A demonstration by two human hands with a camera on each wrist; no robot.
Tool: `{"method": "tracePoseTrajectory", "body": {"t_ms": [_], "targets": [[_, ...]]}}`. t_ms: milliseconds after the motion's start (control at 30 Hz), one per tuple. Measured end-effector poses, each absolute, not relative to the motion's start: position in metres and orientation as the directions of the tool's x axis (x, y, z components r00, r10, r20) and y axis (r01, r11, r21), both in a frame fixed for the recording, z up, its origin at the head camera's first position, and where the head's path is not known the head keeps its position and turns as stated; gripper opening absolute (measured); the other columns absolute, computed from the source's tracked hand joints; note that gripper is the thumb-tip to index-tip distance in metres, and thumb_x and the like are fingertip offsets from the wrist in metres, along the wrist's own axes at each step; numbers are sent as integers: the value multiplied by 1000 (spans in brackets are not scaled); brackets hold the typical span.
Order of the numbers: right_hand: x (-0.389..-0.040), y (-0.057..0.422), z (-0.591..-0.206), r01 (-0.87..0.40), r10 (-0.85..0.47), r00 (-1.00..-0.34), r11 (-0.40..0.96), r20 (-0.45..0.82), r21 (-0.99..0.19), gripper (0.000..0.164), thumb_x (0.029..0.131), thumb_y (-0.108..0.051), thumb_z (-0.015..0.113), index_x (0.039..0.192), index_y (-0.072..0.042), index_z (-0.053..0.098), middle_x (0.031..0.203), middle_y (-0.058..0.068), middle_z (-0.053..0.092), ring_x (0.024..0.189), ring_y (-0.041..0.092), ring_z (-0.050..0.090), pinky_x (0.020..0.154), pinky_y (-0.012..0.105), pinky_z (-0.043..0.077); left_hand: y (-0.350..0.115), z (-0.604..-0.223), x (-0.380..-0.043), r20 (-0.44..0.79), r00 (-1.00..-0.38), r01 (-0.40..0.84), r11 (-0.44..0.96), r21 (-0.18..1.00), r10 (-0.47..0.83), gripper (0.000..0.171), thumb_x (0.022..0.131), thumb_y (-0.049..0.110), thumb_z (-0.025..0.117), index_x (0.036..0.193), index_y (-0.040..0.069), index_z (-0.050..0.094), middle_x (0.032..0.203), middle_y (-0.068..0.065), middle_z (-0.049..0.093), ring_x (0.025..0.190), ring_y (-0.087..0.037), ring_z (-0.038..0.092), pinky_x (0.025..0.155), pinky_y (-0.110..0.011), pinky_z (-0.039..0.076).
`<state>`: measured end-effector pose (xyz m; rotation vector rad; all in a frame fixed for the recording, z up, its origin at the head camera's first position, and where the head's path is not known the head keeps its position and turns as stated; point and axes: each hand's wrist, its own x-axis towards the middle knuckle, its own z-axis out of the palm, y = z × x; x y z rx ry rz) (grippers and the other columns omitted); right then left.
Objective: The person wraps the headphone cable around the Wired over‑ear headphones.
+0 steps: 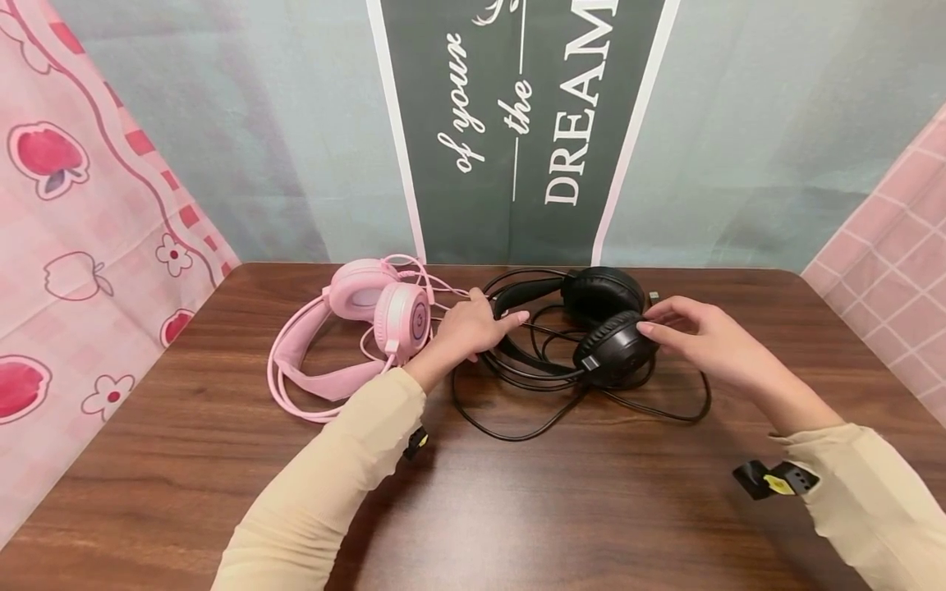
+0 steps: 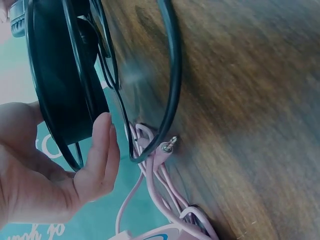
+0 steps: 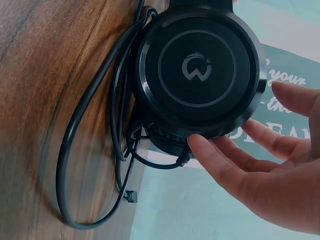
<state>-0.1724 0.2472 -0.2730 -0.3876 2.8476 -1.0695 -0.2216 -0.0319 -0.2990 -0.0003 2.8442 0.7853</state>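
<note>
A pair of black over-ear headphones (image 1: 624,349) lies on the table with its ear cups to the right. My left hand (image 1: 469,327) grips the headband end, thumb and fingers on either side of the band (image 2: 65,75) in the left wrist view. At the other end, my right hand (image 1: 702,341) holds the near ear cup by its edge. The right wrist view shows the cup's round outer face (image 3: 197,67) with a light logo, fingertips at its rim. Left of my left hand lies a pink pair of headphones (image 1: 402,320).
A looped black cable (image 1: 510,439) spreads over the wooden table (image 1: 517,509) in front of the black headphones. A pink cable with a metal audio plug (image 2: 170,145) lies near the left hand. A printed cloth backdrop (image 1: 259,148) stands behind the table.
</note>
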Motion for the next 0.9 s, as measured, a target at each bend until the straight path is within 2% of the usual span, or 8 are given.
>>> {"method": "tracePoseTrajectory", "body": {"t_ms": [233, 400, 500, 600, 733, 900], "targets": [[-172, 248, -274, -214, -262, -965, 717, 28, -664, 37, 90, -32, 57, 111, -1, 55, 105, 17, 58, 82, 17, 62, 70, 27, 52, -31, -297, -223, -200, -978, -50, 856, 514, 63, 90, 75, 72, 48, 123, -3, 34, 104, -25, 55, 43, -23, 59, 43, -30, 51], [-172, 249, -275, -212, -263, -964, 713, 25, -668, 37, 90, -32, 57, 111, -1, 55, 106, 17, 58, 83, 18, 62, 71, 30, 53, -30, -297, -223, -210, -976, -58, 863, 503, 56, 91, 75, 69, 52, 126, -4, 31, 100, -24, 56, 43, -22, 60, 41, -29, 51], [-172, 249, -276, -210, -264, -964, 715, 21, -667, 38, 90, -32, 56, 112, -1, 55, 106, 17, 59, 83, 20, 62, 72, 31, 52, -29, -298, -222, -211, -976, -56, 870, 490, 55, 81, 76, 58, 63, 121, -3, 33, 99, -24, 57, 43, -22, 60, 38, -27, 49], [-172, 249, -276, -210, -265, -964, 716, 19, -666, 38, 90, -32, 56, 113, -2, 54, 107, 17, 59, 83, 20, 62, 72, 30, 52, -29, -300, -222, -206, -977, -54, 872, 486, 55, 67, 76, 41, 72, 114, 1, 34, 99, -24, 57, 44, -22, 61, 35, -24, 47], [-172, 249, -277, -210, -267, -964, 714, 17, -668, 38, 91, -32, 56, 113, -2, 54, 107, 17, 58, 85, 21, 62, 72, 29, 52, -30, -301, -222, -189, -980, -45, 864, 501, 59, 52, 77, 23, 70, 109, 3, 34, 97, -24, 57, 44, -21, 61, 34, -24, 48], [-172, 250, -279, -205, -273, -962, 708, 6, -676, 39, 91, -32, 55, 116, -2, 53, 109, 18, 57, 85, 20, 62, 70, 25, 51, -33, -304, -223, -176, -981, -25, 848, 529, 82, 45, 78, 16, 66, 109, 2, 36, 98, -25, 57, 41, -20, 59, 40, -27, 51]]}}
